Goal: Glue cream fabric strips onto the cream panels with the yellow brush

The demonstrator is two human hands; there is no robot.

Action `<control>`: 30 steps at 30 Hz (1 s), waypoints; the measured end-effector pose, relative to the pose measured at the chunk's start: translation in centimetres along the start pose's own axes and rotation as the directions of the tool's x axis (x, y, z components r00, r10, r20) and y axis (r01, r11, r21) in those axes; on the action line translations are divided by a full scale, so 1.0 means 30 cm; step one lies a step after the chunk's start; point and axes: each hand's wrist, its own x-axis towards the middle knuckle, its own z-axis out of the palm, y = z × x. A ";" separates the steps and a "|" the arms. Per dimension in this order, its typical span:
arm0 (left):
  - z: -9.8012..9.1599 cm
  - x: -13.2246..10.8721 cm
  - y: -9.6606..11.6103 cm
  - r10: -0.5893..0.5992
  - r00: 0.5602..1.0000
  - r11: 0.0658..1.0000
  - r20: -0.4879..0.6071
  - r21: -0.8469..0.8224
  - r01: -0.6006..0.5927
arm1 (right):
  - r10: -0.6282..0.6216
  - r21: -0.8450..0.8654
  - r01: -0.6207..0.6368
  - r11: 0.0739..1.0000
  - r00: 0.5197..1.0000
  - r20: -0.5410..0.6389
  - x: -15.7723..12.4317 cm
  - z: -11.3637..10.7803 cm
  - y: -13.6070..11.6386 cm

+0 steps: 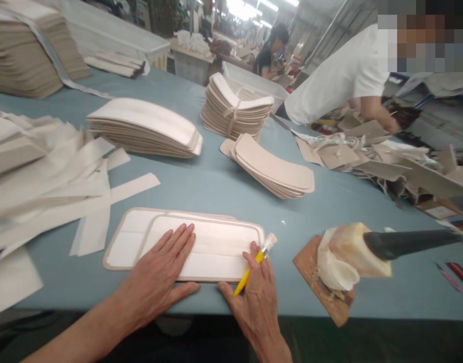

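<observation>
Left hand [161,272]: released, your palm flat on the smooth cream panel [216,242].
Right hand [256,297]: you grasp a slim yellow pen [254,262].
Desk [216,186]: matte blue.

Two cream fabric panels [216,242], tan-edged, rounded corners: flat, overlapped, on blue table [216,186] near its front edge. One yellow pen [258,257] tilted over their right end.
</observation>
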 end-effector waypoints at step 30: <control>-0.067 -0.129 0.021 -0.104 0.995 0.992 0.006 0.066 0.103 | -0.021 0.070 0.024 0.997 0.999 -0.037 0.006 -0.007 0.007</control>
